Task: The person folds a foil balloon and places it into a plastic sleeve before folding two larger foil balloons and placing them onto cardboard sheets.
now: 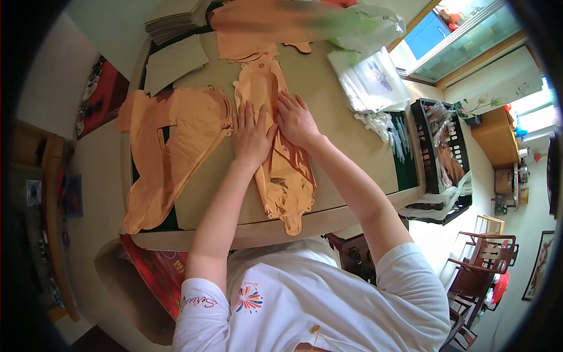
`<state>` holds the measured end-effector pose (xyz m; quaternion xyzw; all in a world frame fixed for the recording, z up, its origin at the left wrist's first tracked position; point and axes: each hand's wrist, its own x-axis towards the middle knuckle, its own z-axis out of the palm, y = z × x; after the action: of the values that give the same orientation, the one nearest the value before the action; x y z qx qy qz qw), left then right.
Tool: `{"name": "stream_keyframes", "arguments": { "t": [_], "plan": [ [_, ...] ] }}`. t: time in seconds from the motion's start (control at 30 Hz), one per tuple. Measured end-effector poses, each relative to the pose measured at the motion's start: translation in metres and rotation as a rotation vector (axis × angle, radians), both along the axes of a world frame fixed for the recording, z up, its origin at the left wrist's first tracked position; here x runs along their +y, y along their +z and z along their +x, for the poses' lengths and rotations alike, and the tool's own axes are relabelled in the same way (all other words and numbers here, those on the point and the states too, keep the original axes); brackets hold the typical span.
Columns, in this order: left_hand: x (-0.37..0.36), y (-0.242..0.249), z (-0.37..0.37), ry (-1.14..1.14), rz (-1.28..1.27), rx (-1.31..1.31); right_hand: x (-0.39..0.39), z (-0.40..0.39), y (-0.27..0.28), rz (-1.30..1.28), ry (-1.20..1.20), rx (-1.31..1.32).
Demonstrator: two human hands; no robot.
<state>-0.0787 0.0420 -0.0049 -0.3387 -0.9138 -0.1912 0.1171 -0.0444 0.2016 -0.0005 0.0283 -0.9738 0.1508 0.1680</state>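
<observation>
A long, flat, shiny orange-gold foil piece point(287, 190) lies lengthwise in front of me, its narrow tab at the table's near edge. My left hand point(252, 136) rests flat on its left side, fingers extended. On its right side lies my right hand point(296, 120), palm down with the fingers stretched out. The two hands are close together near the middle of the foil. To the left lies a stack of similar foil pieces point(190, 126), folded into a bent shape. More orange foil point(246, 23) is spread at the far side, partly blurred.
Grey-beige card sheets point(176, 63) lie at the far left of the table point(352, 170). Clear plastic bags point(372, 82), white small items point(375, 123) and thin clear sticks point(401, 141) are on the right. A black crate point(431, 158) stands beyond the right edge.
</observation>
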Motion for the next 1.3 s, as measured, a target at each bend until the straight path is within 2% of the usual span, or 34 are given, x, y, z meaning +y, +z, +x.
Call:
{"name": "stream_keyframes", "arguments": {
  "t": [0.03,0.13,0.23,0.33,0.43,0.53,0.83,1.3],
  "plan": [
    [0.000,0.000,0.001,0.002,-0.016,-0.001,0.000,0.000,-0.001,0.002,-0.003,-0.009],
    [0.000,0.004,0.003,-0.002,-0.029,-0.011,0.003,-0.003,0.004,-0.270,-0.092,0.160],
    [0.000,0.004,0.003,0.004,-0.021,0.008,0.004,-0.006,0.014,-0.147,-0.054,0.221],
    [0.000,0.008,0.004,-0.008,-0.001,-0.010,-0.002,-0.012,0.010,-0.030,-0.004,0.093],
    [-0.001,0.003,0.001,0.008,0.076,0.046,-0.004,-0.015,0.006,-0.015,-0.037,-0.040],
    [-0.002,-0.002,-0.002,0.063,0.086,0.043,-0.005,-0.013,0.005,-0.034,-0.046,-0.033],
    [-0.007,-0.005,0.007,0.029,0.014,0.006,-0.005,-0.014,0.003,-0.025,-0.049,0.022],
    [-0.068,0.011,0.096,-0.233,-0.111,-0.112,-0.005,-0.017,-0.002,-0.021,-0.059,0.028]
  ]
}}
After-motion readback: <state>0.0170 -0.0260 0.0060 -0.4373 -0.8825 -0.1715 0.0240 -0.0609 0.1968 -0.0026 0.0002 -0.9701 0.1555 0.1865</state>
